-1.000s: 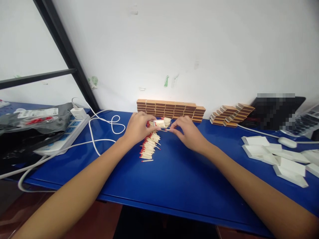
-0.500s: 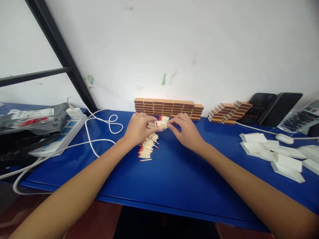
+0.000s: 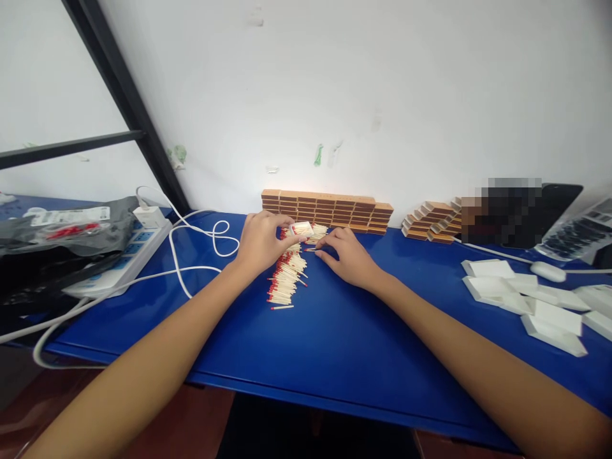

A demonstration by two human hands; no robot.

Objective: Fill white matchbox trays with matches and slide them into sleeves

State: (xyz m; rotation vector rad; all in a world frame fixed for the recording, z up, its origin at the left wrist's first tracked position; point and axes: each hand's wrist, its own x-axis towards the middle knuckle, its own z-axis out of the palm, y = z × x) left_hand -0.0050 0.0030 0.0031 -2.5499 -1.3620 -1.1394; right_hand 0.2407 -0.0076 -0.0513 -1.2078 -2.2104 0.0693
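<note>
My left hand (image 3: 262, 242) grips a small white matchbox tray (image 3: 302, 229) filled with red-tipped matches, holding it above the table. Beside it, my right hand (image 3: 348, 256) has thumb and forefinger pinched on a single match (image 3: 312, 250), low over the tabletop. A loose pile of matches (image 3: 287, 280) with red heads lies beneath and in front of the left hand. More of the pile shows behind the tray, partly hidden by it.
Stacked matchbox sleeves (image 3: 329, 209) line the wall, with a slanted stack (image 3: 428, 220) to their right. Empty white trays (image 3: 557, 315) lie at the right of the blue table (image 3: 306, 350). A power strip (image 3: 129, 258), white cables (image 3: 172, 255) and a grey plastic bag (image 3: 105, 223) crowd the left.
My right hand has come away from the tray and moved down, now pinching a match. The left hand has lifted the tray slightly to the left.
</note>
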